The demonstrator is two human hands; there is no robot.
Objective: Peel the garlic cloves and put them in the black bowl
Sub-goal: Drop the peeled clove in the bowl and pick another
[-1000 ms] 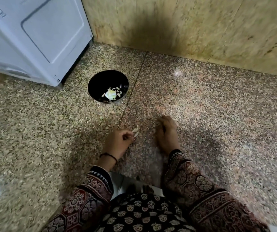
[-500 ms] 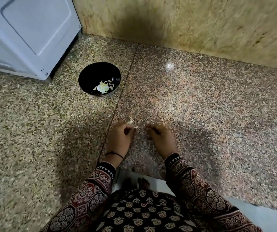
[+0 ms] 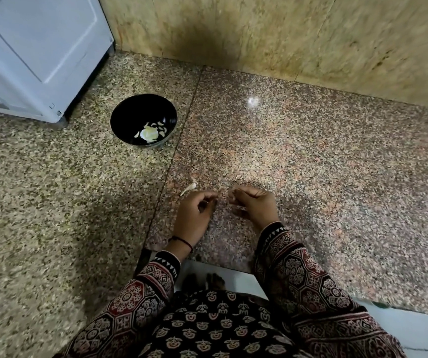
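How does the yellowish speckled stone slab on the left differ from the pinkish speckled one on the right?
The yellowish speckled stone slab carries the round black bowl; the pinkish speckled slab carries none. The left hand and right hand are over the pinkish slab, not the yellowish. Both are glossy.

Upright black bowl [image 3: 123, 117] on speckled stone [image 3: 285, 156], pale garlic pieces [image 3: 150, 132] inside; one slim clove [image 3: 189, 188] well apart, nearer.

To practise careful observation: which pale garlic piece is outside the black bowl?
The garlic piece beside the left hand, over the speckled counter; the other pieces lie inside the black bowl.
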